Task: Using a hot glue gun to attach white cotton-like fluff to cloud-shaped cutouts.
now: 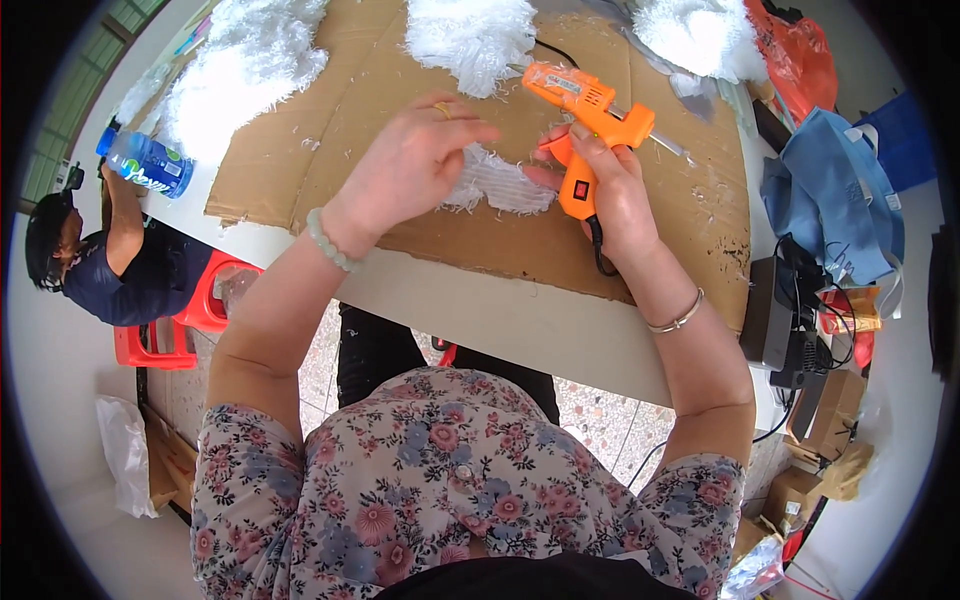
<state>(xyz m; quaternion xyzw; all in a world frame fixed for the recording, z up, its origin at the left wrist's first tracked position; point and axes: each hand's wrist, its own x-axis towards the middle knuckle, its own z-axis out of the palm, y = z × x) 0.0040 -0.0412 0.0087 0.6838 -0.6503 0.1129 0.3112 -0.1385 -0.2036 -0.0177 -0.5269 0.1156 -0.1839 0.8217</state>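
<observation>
My right hand [622, 195] is wrapped round the handle of an orange hot glue gun [580, 185], with fingers by its trigger. The gun's nozzle points to the upper left, and a translucent glue stick [668, 143] juts from its back. A black cord leaves the bottom of the handle. Below the gun, a small piece of white fringed fabric [505, 185] lies on a cardboard sheet [420, 238]. Over the left end of that fabric hovers my left hand [405, 165], its fingers bent and apart, with nothing visible in them.
White fluffy fabric lies in a heap [245, 75] at far left, a bundle [470, 40] at far middle and another [700, 38] at far right. A blue-labelled bottle [148, 163] rests at the left edge, near another person [125, 245]. A blue bag [835, 190] and tangled cables sit right.
</observation>
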